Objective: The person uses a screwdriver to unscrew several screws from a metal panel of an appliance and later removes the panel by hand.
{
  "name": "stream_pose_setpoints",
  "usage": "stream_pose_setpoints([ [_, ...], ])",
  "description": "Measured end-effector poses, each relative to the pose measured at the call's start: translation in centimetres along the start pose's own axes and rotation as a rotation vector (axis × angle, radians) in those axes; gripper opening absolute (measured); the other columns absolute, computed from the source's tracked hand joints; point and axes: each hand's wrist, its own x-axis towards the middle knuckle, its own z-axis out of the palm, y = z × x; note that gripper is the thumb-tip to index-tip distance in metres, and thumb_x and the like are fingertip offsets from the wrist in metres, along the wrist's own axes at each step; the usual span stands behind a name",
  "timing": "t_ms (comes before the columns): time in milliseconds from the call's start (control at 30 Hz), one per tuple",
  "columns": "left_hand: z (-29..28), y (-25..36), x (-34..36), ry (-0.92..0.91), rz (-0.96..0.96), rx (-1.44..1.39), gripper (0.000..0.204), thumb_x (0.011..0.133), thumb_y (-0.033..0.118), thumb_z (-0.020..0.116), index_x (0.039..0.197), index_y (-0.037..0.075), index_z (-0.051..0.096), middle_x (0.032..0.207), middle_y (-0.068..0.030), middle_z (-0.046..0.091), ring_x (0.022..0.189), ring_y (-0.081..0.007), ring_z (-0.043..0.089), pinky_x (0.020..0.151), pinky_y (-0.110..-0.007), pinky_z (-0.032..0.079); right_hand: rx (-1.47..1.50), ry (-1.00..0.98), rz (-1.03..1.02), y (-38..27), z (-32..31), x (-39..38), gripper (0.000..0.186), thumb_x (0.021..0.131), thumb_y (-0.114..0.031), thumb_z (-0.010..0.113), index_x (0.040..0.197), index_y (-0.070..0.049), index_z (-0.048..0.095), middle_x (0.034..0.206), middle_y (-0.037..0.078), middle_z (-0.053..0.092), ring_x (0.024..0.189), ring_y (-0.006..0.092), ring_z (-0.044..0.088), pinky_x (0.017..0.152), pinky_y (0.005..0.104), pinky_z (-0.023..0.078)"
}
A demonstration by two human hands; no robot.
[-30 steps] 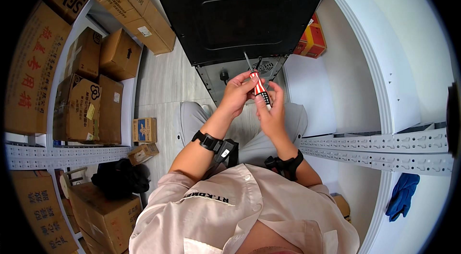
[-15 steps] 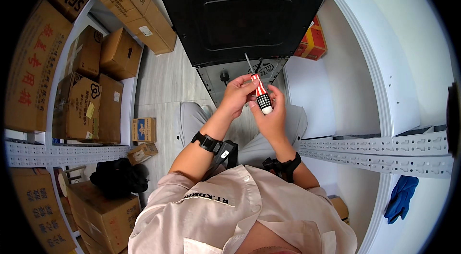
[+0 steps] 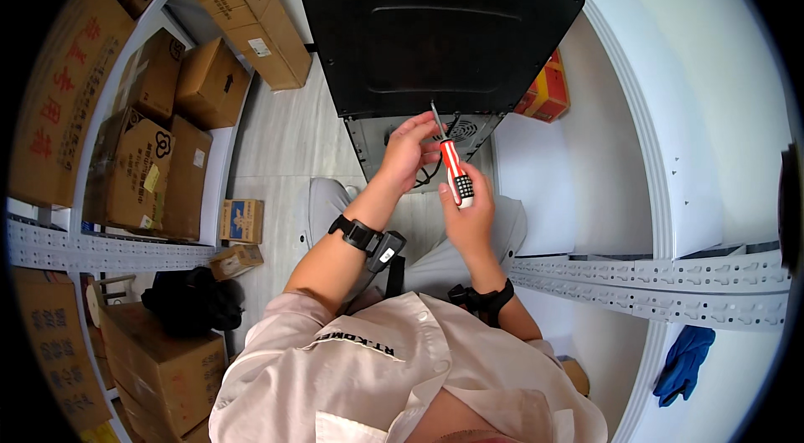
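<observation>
My right hand [image 3: 466, 208] grips a screwdriver [image 3: 455, 165] with a red, white and black handle, its metal shaft pointing up and away from me. My left hand [image 3: 406, 154] is beside it, fingers apart and slightly curved, fingertips near or touching the shaft; whether they touch is hard to tell. Just beyond both hands stands a black appliance [image 3: 445, 33] with a large dark panel on top. Below that panel show a grey metal section with a round slotted vent [image 3: 466, 130] and a black cable [image 3: 425, 177], partly hidden by my left hand.
Shelving with cardboard boxes [image 3: 209, 83] lines my left, above a dark cloth bundle [image 3: 191, 301]. A long box [image 3: 268, 49] stands behind, a red-yellow box [image 3: 544, 95] right of the appliance. Perforated white rails [image 3: 636, 292] run along my right, near a blue cloth [image 3: 682, 363].
My left hand has come off the handle and moved up along the shaft, fingers loosening. My right hand keeps hold of the screwdriver. The view has shifted slightly.
</observation>
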Motion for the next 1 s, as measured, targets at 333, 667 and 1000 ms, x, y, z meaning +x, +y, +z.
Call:
stream_pose_setpoints([
  [333, 0.4, -0.2, 3.6, 0.121, -0.106, -0.169, 0.019, 0.096, 0.027, 0.054, 0.100, 0.009, 0.062, 0.094, -0.0015, 0.069, 0.071, -0.0088, 0.062, 0.054, -0.022, 0.049, -0.123, 0.009, -0.102, 0.0, -0.7, 0.1, 0.041, 0.079, -0.006, 0.070, 0.118, -0.006, 0.060, 0.102, 0.013, 0.050, 0.092, 0.0288, 0.053, 0.082, 0.0359, 0.045],
  [667, 1.0, 0.3, 3.5, 0.162, -0.165, -0.114, 0.017, 0.096, 0.030, 0.055, 0.097, 0.014, 0.063, 0.088, 0.0045, 0.068, 0.069, -0.0066, 0.061, 0.053, -0.021, 0.042, -0.148, -0.019, -0.095, -0.2, -1.1, 0.1, 0.043, 0.077, -0.002, 0.071, 0.119, -0.007, 0.061, 0.104, 0.014, 0.048, 0.093, 0.0296, 0.053, 0.082, 0.0363, 0.045],
  [1000, 1.0, -0.2, 3.7, 0.141, -0.183, -0.118, 0.018, 0.097, 0.035, 0.055, 0.097, 0.019, 0.062, 0.086, 0.0095, 0.066, 0.068, -0.0036, 0.057, 0.053, -0.020, 0.039, -0.189, -0.008, -0.147, 0.4, -1.2, 0.1, 0.046, 0.077, -0.002, 0.070, 0.122, -0.013, 0.062, 0.103, 0.012, 0.050, 0.076, 0.0269, 0.056, 0.066, 0.0373, 0.048],
])
